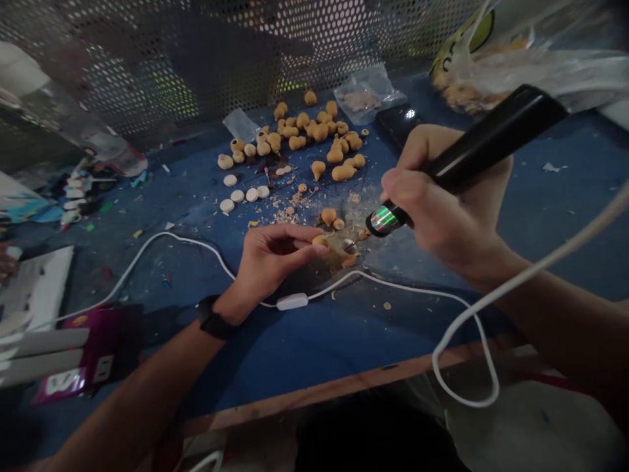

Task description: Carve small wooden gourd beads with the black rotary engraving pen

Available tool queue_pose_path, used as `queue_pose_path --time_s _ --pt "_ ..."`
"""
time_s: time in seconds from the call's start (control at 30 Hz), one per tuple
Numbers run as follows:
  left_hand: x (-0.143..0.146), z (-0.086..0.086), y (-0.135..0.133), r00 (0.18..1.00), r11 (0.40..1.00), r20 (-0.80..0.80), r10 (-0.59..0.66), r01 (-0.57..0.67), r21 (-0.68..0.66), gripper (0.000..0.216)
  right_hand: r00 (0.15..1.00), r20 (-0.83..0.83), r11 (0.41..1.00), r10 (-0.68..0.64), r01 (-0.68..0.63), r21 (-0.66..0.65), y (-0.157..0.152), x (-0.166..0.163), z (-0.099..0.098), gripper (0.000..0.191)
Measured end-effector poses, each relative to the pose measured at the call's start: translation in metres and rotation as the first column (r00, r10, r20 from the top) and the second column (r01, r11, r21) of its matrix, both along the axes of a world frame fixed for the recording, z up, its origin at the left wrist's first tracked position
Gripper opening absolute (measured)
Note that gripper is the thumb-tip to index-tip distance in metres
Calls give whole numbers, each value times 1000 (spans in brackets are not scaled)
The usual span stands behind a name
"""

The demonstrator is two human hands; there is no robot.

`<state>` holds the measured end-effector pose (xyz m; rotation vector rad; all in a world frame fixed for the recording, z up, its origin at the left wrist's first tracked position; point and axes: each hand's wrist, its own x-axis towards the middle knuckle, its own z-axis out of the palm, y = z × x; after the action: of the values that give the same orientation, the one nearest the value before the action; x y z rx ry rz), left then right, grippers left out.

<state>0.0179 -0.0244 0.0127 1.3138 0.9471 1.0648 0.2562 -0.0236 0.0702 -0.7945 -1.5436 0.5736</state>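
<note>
Left hand [268, 259] pinching a small rounded tan gourd [320, 240] between thumb and fingertips, over the blue, debris-strewn counter [275, 367]. Right hand [452, 203] gripping a black cylindrical tool [496, 134], thin bit pointed toward the gourd. More tan bottle-shaped gourds [320, 132] clustered beyond.

Small tan rounded piece [319, 240]: partly hidden by left hand [268, 257]. Thin metal bit [350, 246]: tip indistinct. Clear plastic bottle [81, 124]: blurred, cut off by left edge.
</note>
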Motion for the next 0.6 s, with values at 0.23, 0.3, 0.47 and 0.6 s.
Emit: queue_pose_path --time_s 0.23,0.3,0.47,0.6 --pt "1 -1 -4 996 991 -52 -67 73 110 29 995 -30 992 100 -102 -77 1 2 -5 34" --pt "2 0 -4 996 991 -56 -72 78 105 33 989 -66 981 133 -141 -133 1 2 -5 33" --pt "5 4 -6 995 991 -58 -82 87 98 41 984 -112 963 140 -161 -216 0 1 -6 42" --pt "6 2 -7 994 985 -50 -99 105 138 37 991 -93 966 91 -111 -235 1 2 -8 49"
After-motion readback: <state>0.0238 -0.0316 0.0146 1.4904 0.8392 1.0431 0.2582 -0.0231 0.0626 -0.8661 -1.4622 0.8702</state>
